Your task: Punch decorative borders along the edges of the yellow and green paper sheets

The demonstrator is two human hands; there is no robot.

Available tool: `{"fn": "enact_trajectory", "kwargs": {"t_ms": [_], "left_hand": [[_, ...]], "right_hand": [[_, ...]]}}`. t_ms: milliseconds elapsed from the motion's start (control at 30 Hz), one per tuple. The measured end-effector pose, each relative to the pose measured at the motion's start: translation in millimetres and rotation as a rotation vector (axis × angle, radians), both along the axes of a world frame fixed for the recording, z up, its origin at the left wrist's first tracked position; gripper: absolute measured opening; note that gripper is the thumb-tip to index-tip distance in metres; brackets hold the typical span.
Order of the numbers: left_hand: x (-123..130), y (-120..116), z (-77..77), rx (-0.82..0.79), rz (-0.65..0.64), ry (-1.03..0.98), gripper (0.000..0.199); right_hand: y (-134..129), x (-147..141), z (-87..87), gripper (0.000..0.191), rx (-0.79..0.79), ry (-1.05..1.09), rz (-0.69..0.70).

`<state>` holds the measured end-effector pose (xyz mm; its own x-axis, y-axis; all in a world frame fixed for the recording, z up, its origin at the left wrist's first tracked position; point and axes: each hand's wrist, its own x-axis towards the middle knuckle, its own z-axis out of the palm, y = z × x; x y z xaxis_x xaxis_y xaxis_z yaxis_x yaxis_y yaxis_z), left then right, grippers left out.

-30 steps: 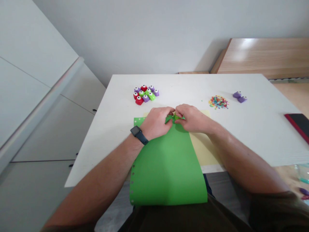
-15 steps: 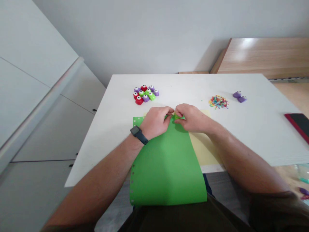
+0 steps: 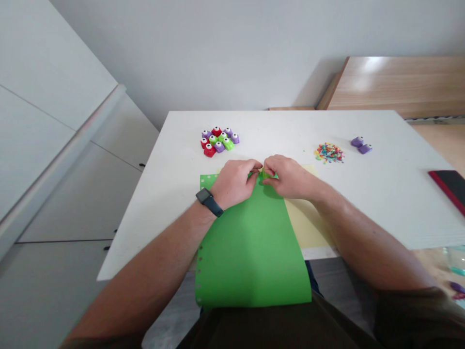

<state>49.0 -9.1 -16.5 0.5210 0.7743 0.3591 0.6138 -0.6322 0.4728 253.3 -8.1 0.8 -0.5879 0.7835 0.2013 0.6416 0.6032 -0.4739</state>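
A sheet of green paper (image 3: 254,257) lies over the table's near edge and droops toward my lap, with small shaped holes along its left and far edges. At its far edge, my right hand (image 3: 286,177) is closed around a small light-green craft punch (image 3: 266,173), mostly hidden by the fingers. Close beside it, my left hand (image 3: 238,179), with a dark watch (image 3: 209,201) on the wrist, pinches the far edge of the green paper. Its fingertips nearly meet those of my right hand. Beneath lies a pale yellow sheet (image 3: 308,223).
Red, purple and green craft punches with eyes (image 3: 218,142) cluster at the table's back left. A pile of coloured confetti (image 3: 330,152) and two purple punches (image 3: 361,145) lie back right. A dark red-edged notebook (image 3: 450,189) sits at the right edge. White cabinets (image 3: 72,194) stand left.
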Motion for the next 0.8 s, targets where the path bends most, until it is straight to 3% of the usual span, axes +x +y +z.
{"fn": "enact_trajectory", "kwargs": {"t_ms": [500,700,800], "left_hand": [[2.9,-7.5,12.8,-0.011,-0.05,0.084,0.033],[3.5,-3.3,7.0,-0.041,-0.046,0.119,0.043],[4.2,-1.6,3.0,-0.039,-0.033,0.131,0.038]], "right_hand": [[-1.1,-0.5,0.3,0.029,-0.021,-0.009,-0.005],[-1.0,-1.8,0.0,0.028,-0.028,-0.019,0.001],[-1.3,-2.6,0.1,0.026,-0.027,-0.023,0.008]]}}
